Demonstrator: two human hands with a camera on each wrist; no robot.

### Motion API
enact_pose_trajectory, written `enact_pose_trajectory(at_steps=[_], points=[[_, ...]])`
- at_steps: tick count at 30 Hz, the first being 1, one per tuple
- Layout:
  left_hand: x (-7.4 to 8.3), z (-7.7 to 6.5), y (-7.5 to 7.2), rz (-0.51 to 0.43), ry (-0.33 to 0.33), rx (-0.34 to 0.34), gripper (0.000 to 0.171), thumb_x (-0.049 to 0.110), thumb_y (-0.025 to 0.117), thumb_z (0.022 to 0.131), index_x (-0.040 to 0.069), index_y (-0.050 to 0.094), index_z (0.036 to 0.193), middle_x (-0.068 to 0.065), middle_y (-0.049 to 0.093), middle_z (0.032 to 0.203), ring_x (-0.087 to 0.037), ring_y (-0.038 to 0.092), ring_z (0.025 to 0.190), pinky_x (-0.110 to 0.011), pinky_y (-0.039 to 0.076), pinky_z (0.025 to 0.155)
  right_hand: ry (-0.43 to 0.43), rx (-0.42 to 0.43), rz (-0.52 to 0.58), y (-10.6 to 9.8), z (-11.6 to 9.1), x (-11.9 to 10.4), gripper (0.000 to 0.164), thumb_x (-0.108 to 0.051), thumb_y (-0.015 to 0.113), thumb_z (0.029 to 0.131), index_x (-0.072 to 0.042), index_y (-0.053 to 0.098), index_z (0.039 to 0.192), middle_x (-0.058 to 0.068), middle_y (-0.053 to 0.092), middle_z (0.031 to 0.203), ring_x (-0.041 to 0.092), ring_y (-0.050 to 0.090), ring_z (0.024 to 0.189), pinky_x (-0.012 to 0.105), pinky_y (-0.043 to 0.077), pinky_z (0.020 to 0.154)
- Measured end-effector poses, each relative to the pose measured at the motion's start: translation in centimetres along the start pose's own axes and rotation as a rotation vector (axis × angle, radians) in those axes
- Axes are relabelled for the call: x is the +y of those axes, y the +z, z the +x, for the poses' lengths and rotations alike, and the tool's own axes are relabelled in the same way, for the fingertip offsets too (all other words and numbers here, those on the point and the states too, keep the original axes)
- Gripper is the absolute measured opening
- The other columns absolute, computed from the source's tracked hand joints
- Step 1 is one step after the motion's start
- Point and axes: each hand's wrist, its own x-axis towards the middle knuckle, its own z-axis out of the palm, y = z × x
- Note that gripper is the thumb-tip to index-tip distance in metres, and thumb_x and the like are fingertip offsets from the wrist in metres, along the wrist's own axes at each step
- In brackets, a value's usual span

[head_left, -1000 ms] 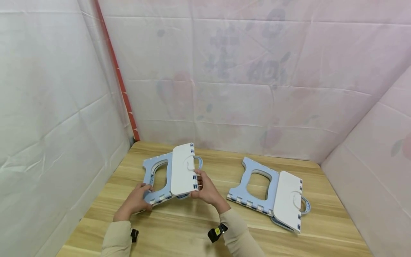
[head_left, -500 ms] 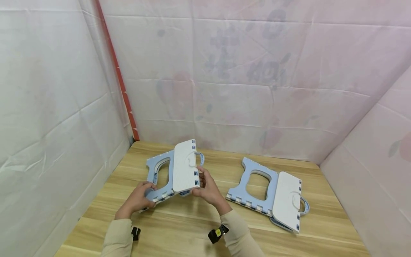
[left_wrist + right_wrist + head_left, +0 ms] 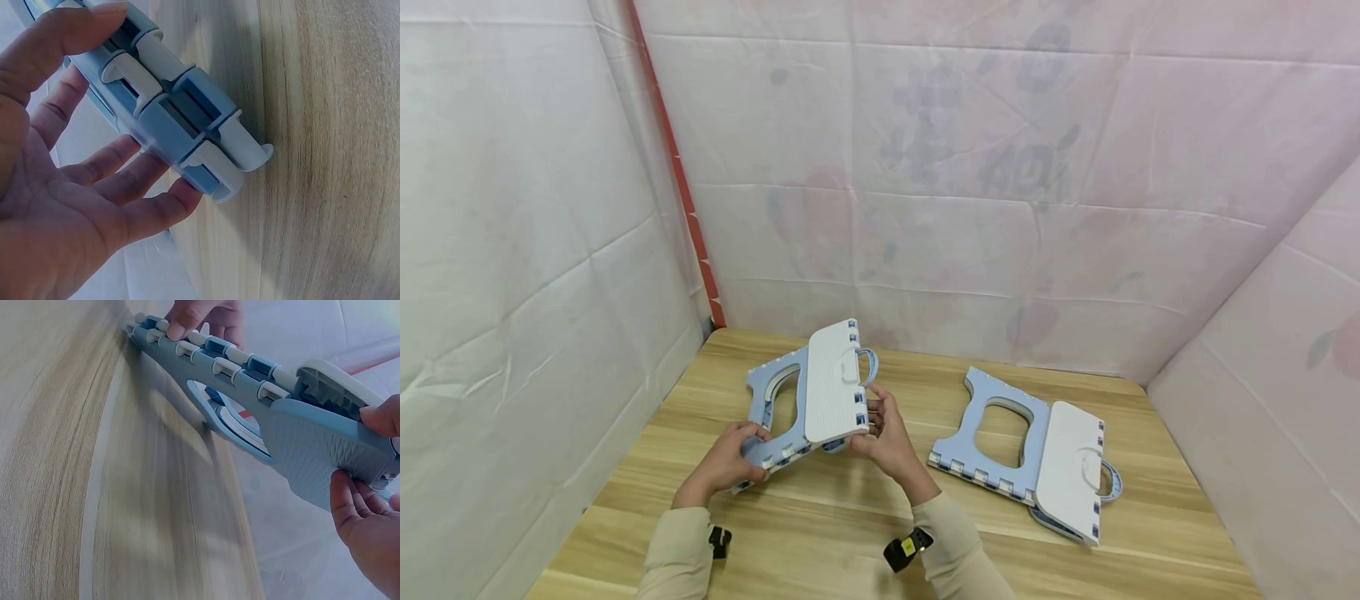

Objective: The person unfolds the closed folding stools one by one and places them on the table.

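Observation:
Both hands hold a folded blue-and-white folding stool (image 3: 833, 387), tilted up over the left of the table in the head view. My left hand (image 3: 724, 462) grips the blue leg end at its near corner; in the left wrist view its thumb lies over the hinged edge (image 3: 181, 115) and its fingers reach beneath. My right hand (image 3: 891, 437) pinches the near right corner of the white seat panel, thumb above and fingers under. The right wrist view shows the textured blue underside (image 3: 319, 447) raised above the wood, with the leg end low near the tabletop.
A second folded stool (image 3: 1070, 467) of the same kind lies on the right of the wooden table (image 3: 820, 542), its handle loop (image 3: 1114, 481) pointing right. White sheeting (image 3: 940, 250) walls the back and both sides, and a red strip (image 3: 688, 217) runs down the back left corner.
The held stool has risen a little and shifted slightly right and away, its seat end tilting up more. Both hands moved along with it. The other stool stayed put.

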Motion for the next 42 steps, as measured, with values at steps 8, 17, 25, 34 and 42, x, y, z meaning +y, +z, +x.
enact_pose_trajectory(at_steps=[8, 17, 25, 34, 42], points=[[0.0, 0.0, 0.1, -0.016, 0.023, 0.005, 0.049, 0.005, 0.085, 0.051, 0.017, 0.062, 0.093, -0.019, 0.045, 0.126, -0.037, 0.043, 0.108, -0.048, 0.039, 0.084, 0.022, 0.03, 0.026, 0.2, 0.0, -0.3, 0.084, 0.015, 0.062, 0.072, 0.012, 0.015, 0.141, 0.029, 0.046, 0.118, 0.029, 0.051, 0.098, 0.034, 0.042, 0.083], [-0.2, -0.1, 0.1, -0.006, 0.039, 0.008, 0.049, 0.005, 0.085, 0.051, 0.017, 0.062, 0.093, -0.021, 0.045, 0.127, -0.038, 0.044, 0.109, -0.049, 0.041, 0.083, 0.056, -0.012, 0.079, 0.1, 0.2, -0.4, 0.085, 0.019, 0.059, 0.07, 0.009, 0.015, 0.142, 0.029, 0.044, 0.117, 0.021, 0.05, 0.088, 0.022, 0.045, 0.071], [0.4, -0.1, -0.3, 0.021, 0.07, 0.004, 0.049, 0.005, 0.085, 0.051, 0.015, 0.061, 0.092, -0.022, 0.047, 0.123, -0.038, 0.046, 0.106, -0.05, 0.041, 0.083, 0.038, -0.026, 0.136, -0.4, 0.7, 1.7, 0.086, 0.02, 0.06, 0.072, 0.003, 0.017, 0.144, 0.026, 0.045, 0.119, 0.02, 0.05, 0.088, 0.024, 0.046, 0.071], [0.2, 0.3, 0.1, -0.026, 0.085, -0.011, 0.049, 0.004, 0.084, 0.051, 0.015, 0.061, 0.093, -0.019, 0.049, 0.12, -0.034, 0.049, 0.1, -0.044, 0.045, 0.077, -0.031, -0.024, 0.192, -0.4, 0.9, 2.6, 0.088, 0.016, 0.062, 0.071, 0.0, 0.017, 0.145, 0.025, 0.039, 0.129, 0.024, 0.049, 0.099, 0.025, 0.045, 0.074], [0.6, 0.7, 0.5, -0.074, 0.156, -0.022, 0.048, 0.004, 0.082, 0.051, 0.014, 0.06, 0.093, -0.019, 0.052, 0.113, -0.035, 0.05, 0.097, -0.047, 0.045, 0.077, -0.085, -0.049, 0.26, -0.3, 1.0, 2.2, 0.088, 0.014, 0.06, 0.073, -0.004, 0.015, 0.146, 0.022, 0.03, 0.136, 0.03, 0.042, 0.116, 0.027, 0.044, 0.084]])
